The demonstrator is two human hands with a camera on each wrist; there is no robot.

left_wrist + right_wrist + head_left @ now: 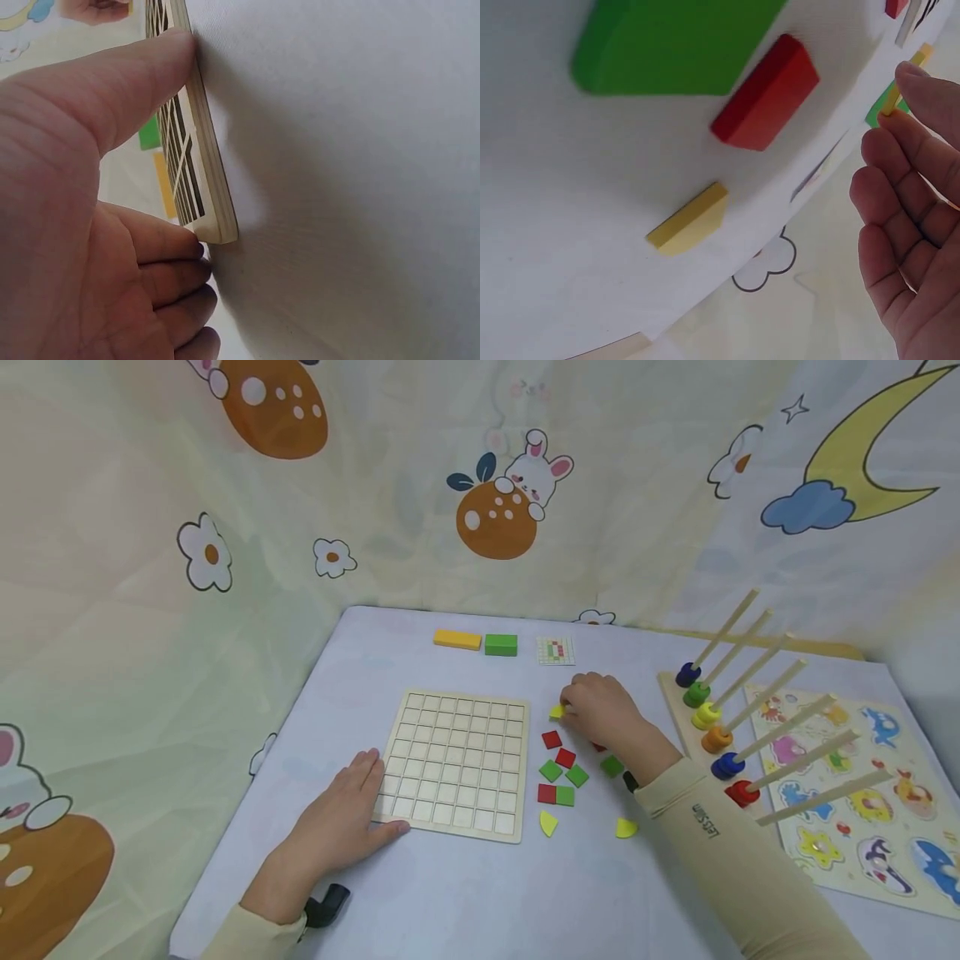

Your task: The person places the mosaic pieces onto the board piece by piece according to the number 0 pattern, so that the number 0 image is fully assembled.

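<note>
My left hand (pixel 333 822) rests against the near left corner of a wooden grid board (pixel 459 837), fingers along its left side and thumb at its near edge. In the left wrist view, the thumb presses on the board's edge (pixel 214 161). To the right of the board, my right hand (pixel 606 710) pinches a small yellow piece (pixel 906 81) between thumb and fingertip. Beneath that hand lie loose flat pieces: red squares (pixel 552 740), green squares (pixel 551 771) and yellow quarter-round pieces (pixel 549 823). Another yellow piece (pixel 694 225) lies on the cloth in the right wrist view.
Behind the board are a yellow block (pixel 457 640), a green block (pixel 501 646) and a small pattern card (pixel 556 651). On the right, a peg stand with coloured rings (pixel 717 739) leans its rods over an animal puzzle board (pixel 847 860). A printed curtain (pixel 405 485) hangs behind the table.
</note>
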